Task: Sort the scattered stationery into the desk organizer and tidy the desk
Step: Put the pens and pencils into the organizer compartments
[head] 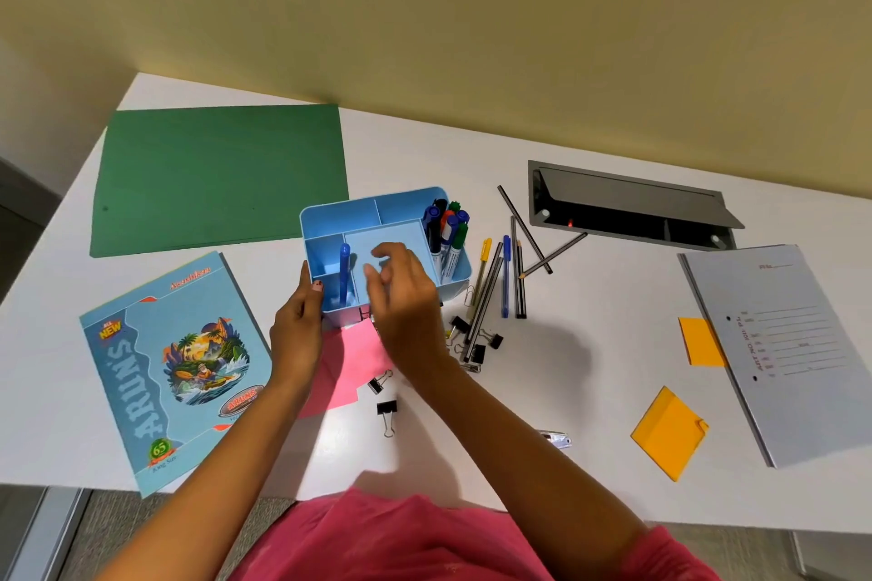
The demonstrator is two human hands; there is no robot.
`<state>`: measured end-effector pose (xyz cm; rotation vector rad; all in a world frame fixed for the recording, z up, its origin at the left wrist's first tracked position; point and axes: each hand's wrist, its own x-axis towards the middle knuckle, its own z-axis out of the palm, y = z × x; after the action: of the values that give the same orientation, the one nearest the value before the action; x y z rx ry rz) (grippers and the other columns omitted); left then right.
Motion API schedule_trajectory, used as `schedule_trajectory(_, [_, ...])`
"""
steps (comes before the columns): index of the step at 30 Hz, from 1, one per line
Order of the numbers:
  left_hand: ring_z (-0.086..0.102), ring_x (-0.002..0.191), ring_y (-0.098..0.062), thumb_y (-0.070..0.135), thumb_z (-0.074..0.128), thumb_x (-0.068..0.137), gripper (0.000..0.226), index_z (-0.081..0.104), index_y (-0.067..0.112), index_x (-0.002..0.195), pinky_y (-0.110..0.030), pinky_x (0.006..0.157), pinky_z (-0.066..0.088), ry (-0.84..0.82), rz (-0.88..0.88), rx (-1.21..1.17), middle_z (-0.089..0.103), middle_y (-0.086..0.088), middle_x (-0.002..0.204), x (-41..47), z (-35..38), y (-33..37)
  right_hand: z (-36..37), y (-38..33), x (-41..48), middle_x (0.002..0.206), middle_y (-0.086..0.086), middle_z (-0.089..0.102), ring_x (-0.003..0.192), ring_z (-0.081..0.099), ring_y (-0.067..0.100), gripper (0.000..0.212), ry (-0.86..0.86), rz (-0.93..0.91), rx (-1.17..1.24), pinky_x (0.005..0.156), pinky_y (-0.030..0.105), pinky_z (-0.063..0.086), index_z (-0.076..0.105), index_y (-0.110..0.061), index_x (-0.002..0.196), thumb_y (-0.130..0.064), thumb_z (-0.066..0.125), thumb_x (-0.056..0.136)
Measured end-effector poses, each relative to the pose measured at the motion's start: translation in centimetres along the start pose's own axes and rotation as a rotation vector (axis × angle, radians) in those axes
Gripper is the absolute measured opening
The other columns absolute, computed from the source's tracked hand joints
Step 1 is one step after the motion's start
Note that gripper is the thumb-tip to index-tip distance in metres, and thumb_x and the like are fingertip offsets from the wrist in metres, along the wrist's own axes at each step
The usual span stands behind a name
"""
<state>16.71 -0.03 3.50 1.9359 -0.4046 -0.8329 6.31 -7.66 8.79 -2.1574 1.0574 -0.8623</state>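
White bench (590, 368) set against a pale yellow wall (424, 14). Grey floor (118, 519) shows below the bench's near edge.

Blue organizer (339, 215) sits mid-bench. Left hand (297, 326) grips its 7 o'clock corner, thumb on the outer side wall. Right hand (401, 297) hovers over the middle compartment, fingers loosely curled. It is blurred, so I cannot tell whether it pinches anything.

Markers (448, 231) stand in the 3 o'clock compartment. One blue pen (344, 274) stands upright in the 8 o'clock one.

Bearings from the organizer:
- 10 o'clock: green folder (217, 175), lying flat.
- 8 o'clock: notebook (174, 368).
- 6 o'clock: pink paper (349, 363), reaching the near side.
- 4 to 5 o'clock: binder clips (474, 344), scattered.
- 3 o'clock, just beside: loose pens and pencils (505, 278).
- 2 o'clock: dark cable hatch (627, 208), lid open.
- 3 o'clock, well apart: grey file (778, 344).
- 4 o'clock: two orange sticky pads (667, 432), one against the file's edge.
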Motion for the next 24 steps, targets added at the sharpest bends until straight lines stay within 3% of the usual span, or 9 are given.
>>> schedule_trajectory(3, [0.059, 0.113, -0.027, 0.056, 0.035, 0.095, 0.05, 0.047, 0.035, 0.139, -0.052, 0.096, 0.048, -0.008, -0.011, -0.025, 0.063, -0.005, 0.127, 0.1, 0.0, -0.1, -1.7, 2.3, 0.1, 0.084, 0.009, 0.061, 0.062, 0.045, -0.001, 0.015, 0.143, 0.1, 0.009, 0.056, 0.005, 0.035, 0.058, -0.003, 0.101, -0.011, 0.047, 0.095])
schedule_trajectory(8, [0.06, 0.109, -0.028, 0.051, 0.036, 0.097, 0.048, 0.048, 0.03, 0.139, -0.052, 0.093, 0.049, -0.009, -0.013, -0.024, 0.065, -0.006, 0.122, 0.1, -0.1, -0.3, -4.8, 8.5, 0.1, 0.071, 0.006, 0.054, 0.06, 0.049, 0.011, 0.009, 0.301, 0.255, -0.115, 0.057, 0.008, 0.038, 0.052, -0.004, 0.085, 0.003, 0.056, 0.089])
schedule_trajectory(11, [0.059, 0.11, -0.029, 0.047, 0.035, 0.1, 0.045, 0.047, 0.029, 0.14, -0.049, 0.093, 0.049, -0.01, -0.009, -0.019, 0.064, -0.007, 0.124, 0.0, -0.1, -0.1, -5.6, 12.6, 0.0, 0.071, 0.013, 0.057, 0.064, 0.057, 0.022, 0.007, 0.258, 0.304, -0.226, 0.059, 0.011, 0.038, 0.055, 0.002, 0.083, 0.006, 0.059, 0.085])
schedule_trajectory(13, [0.059, 0.109, -0.029, 0.046, 0.035, 0.1, 0.045, 0.047, 0.029, 0.14, -0.049, 0.092, 0.049, -0.01, -0.006, -0.01, 0.064, -0.007, 0.124, 0.0, 0.0, 0.0, -5.8, 14.1, 0.2, 0.085, 0.018, 0.061, 0.077, 0.062, 0.029, 0.004, 0.173, 0.507, -0.248, 0.063, 0.021, 0.045, 0.055, 0.004, 0.093, 0.002, 0.055, 0.089])
schedule_trajectory(15, [0.059, 0.109, -0.03, 0.046, 0.035, 0.1, 0.045, 0.048, 0.028, 0.139, -0.049, 0.09, 0.049, -0.007, -0.008, -0.006, 0.064, -0.007, 0.123, 0.0, -0.1, 0.0, -5.9, 15.1, 0.3, 0.1, 0.019, 0.061, 0.09, 0.062, 0.029, 0.019, 0.072, 0.663, -0.315, 0.072, 0.028, 0.049, 0.055, 0.004, 0.106, -0.008, 0.056, 0.092])
schedule_trajectory(17, [0.059, 0.108, -0.029, 0.047, 0.035, 0.1, 0.045, 0.05, 0.028, 0.138, -0.05, 0.09, 0.05, -0.003, -0.015, 0.001, 0.064, -0.007, 0.123, 0.0, -0.1, -0.1, -5.9, 15.4, 0.5, 0.106, 0.019, 0.061, 0.095, 0.062, 0.028, 0.027, 0.003, 0.704, -0.359, 0.075, 0.028, 0.049, 0.055, 0.003, 0.113, -0.014, 0.057, 0.093])
schedule_trajectory(20, [0.06, 0.105, -0.03, 0.049, 0.035, 0.098, 0.046, 0.052, 0.029, 0.136, -0.053, 0.09, 0.049, 0.0, -0.005, 0.004, 0.065, -0.007, 0.12, 0.0, -0.1, 0.0, -5.8, 15.6, 0.8, 0.104, 0.017, 0.062, 0.092, 0.064, 0.028, 0.027, -0.03, 0.76, -0.372, 0.075, 0.03, 0.051, 0.056, 0.002, 0.112, -0.016, 0.057, 0.092])
schedule_trajectory(24, [0.06, 0.105, -0.03, 0.049, 0.035, 0.098, 0.047, 0.052, 0.028, 0.136, -0.05, 0.088, 0.049, -0.002, 0.005, 0.01, 0.066, -0.008, 0.119, 0.0, -0.2, -0.1, -5.8, 15.8, 0.7, 0.094, 0.015, 0.065, 0.075, 0.061, 0.022, 0.023, -0.029, 0.799, -0.328, 0.059, 0.024, 0.048, 0.058, 0.001, 0.103, -0.016, 0.062, 0.088])
